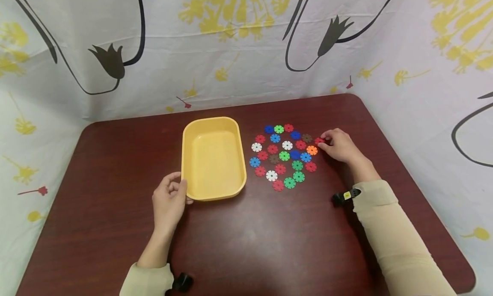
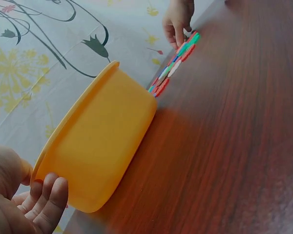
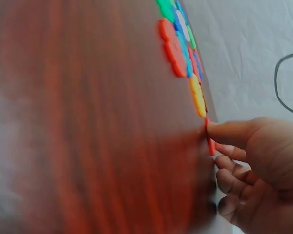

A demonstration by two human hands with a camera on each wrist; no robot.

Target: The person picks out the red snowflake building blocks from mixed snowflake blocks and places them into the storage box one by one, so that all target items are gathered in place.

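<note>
My left hand (image 1: 169,199) grips the near left corner of a yellow plastic tray (image 1: 213,159), thumb over the rim and fingers curled against the outer wall, as the left wrist view also shows. The tray stands upright with nothing inside. At the right end of a group of colourful notched discs, my right hand (image 1: 340,146) pinches a red disc (image 1: 319,140) between thumb and forefinger. In the right wrist view that red disc (image 3: 210,137) is edge-on at the fingertips, close to the tabletop. An orange disc (image 1: 312,150) and a brown disc (image 1: 307,138) lie just left of it.
Several flat discs, among them a white disc (image 1: 271,176) and a green disc (image 1: 289,183), lie close together right of the tray on the dark red-brown table (image 1: 246,244). A patterned cloth (image 1: 246,73) hangs behind the table's far edge and along its sides.
</note>
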